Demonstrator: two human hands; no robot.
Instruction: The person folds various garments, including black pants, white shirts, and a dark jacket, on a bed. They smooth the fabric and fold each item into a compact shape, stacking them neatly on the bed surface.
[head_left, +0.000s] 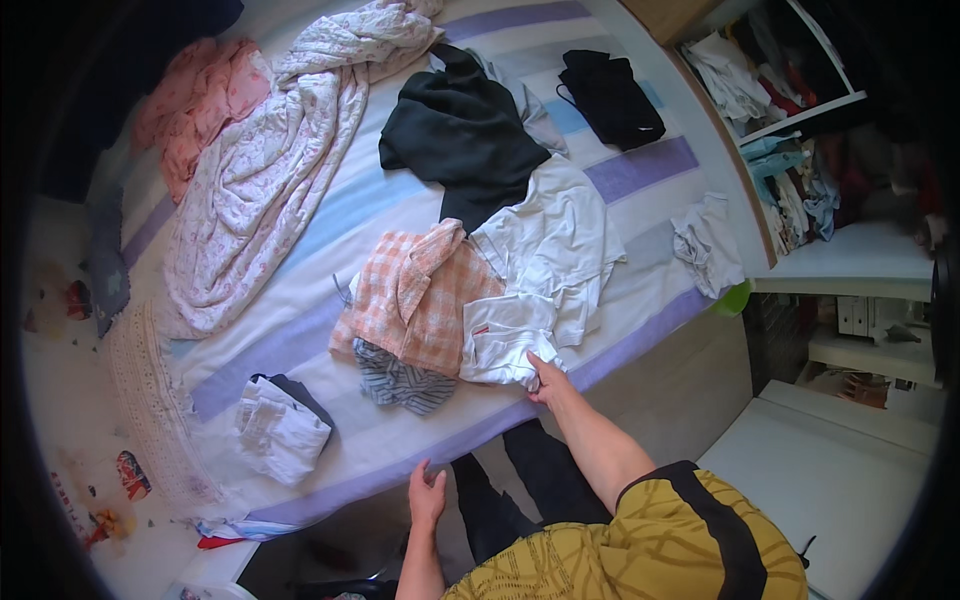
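Observation:
My right hand (543, 377) grips the lower right corner of a folded white garment (501, 337) with a small red mark, lying near the bed's edge. Just off the bed's edge, my left hand (427, 493) has its fingers apart and holds nothing. Touching the folded garment on the left is an orange-and-white checked cloth (412, 300), with a striped blue-grey garment (401, 381) partly under it. A white shirt (559, 232) spreads behind the folded garment, and a black garment (465, 127) lies beyond it.
A floral quilt (247, 195) and a pink cloth (202, 105) lie at upper left. Folded black clothing (611, 101) is at upper right, a crumpled white garment (706, 241) at the right edge, folded white clothing (281, 431) at lower left. An open wardrobe (840, 255) holds clothes.

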